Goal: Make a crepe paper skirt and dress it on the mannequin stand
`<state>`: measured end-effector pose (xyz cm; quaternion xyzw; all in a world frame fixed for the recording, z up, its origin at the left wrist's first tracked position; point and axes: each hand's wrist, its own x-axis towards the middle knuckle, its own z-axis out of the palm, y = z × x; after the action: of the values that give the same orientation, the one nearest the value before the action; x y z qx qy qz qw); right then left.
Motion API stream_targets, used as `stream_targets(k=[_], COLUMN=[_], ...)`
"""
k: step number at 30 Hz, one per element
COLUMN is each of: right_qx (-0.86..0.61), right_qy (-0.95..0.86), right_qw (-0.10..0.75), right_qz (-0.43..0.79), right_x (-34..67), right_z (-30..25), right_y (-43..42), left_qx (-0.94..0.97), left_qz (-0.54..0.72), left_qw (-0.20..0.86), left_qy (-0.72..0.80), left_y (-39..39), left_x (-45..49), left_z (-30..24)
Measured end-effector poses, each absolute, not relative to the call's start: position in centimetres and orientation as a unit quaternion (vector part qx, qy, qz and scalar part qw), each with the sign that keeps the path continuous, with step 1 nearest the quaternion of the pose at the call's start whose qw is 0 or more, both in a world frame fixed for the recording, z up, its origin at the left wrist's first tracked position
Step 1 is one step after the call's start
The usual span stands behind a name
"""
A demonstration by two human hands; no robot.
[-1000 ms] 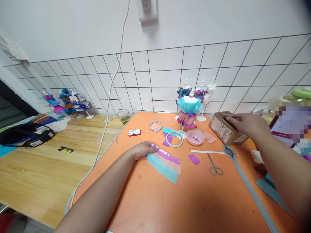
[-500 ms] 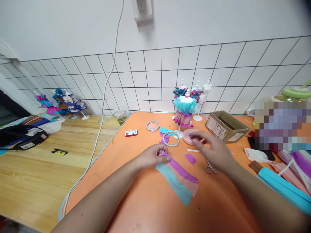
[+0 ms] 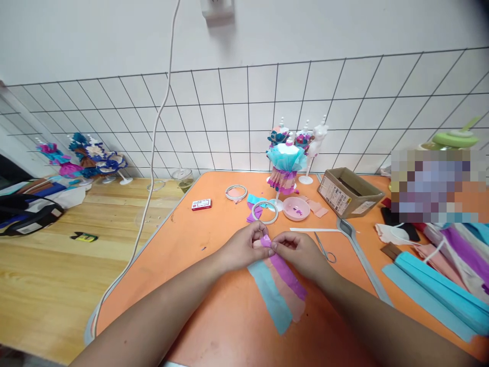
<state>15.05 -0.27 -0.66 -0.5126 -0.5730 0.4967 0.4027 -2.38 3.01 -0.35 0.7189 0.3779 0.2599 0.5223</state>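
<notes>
My left hand [image 3: 244, 248] pinches the upper end of a layered crepe paper strip [image 3: 287, 275], banded purple, pink and light blue. The strip hangs down toward the front of the orange table. At the fingertips shows a small purple paper piece [image 3: 266, 240]. My right hand [image 3: 300, 253] is closed at the purple edge, thumb and forefinger meeting the left thumb. Beyond the hands lie a roll of tape [image 3: 265, 213] and a pink dish [image 3: 296, 209] with purple scraps in it. Scissors [image 3: 327, 251] rest beside my right hand.
A mini dress form in a turquoise and pink paper dress [image 3: 286, 160] stands at the back, others behind it. To its right sits a cardboard box [image 3: 346, 192]. Crepe paper rolls [image 3: 443, 283] lie far right. A white cable [image 3: 153, 148] hangs down on the left.
My right hand has come from over the pink dish to the strip and closed there. The loose purple piece is gone from the table beside the strip; a purple piece now shows at my fingertips.
</notes>
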Motion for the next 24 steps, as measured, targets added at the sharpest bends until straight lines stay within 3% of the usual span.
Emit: stream_targets(k=[5, 10, 18, 24], right_qx=[-0.497, -0.490, -0.488, -0.471], right_qy=[-0.519, -0.496, -0.522, -0.514], right_qw=[0.437, 0.457, 0.439, 0.451], right_qz=[0.541, 0.553, 0.545, 0.557], right_x=[14.9, 15.2, 14.8, 14.8], right_z=[-1.9, -2.5, -3.3, -3.4], right_y=[-0.2, -0.2, 0.0, -0.2], left_qx=[0.723, 0.654, 0.659, 0.555], left_qz=[0.236, 0.233, 0.250, 0.236], left_qw=[0.537, 0.642, 0.553, 0.672], left_qy=[0.365, 0.324, 0.445, 0.430], left_y=[3.7, 5.0, 4.9, 4.6], left_x=[-3.0, -4.1, -3.5, -3.4], left_z=[-0.3, -0.3, -1.0, -0.6])
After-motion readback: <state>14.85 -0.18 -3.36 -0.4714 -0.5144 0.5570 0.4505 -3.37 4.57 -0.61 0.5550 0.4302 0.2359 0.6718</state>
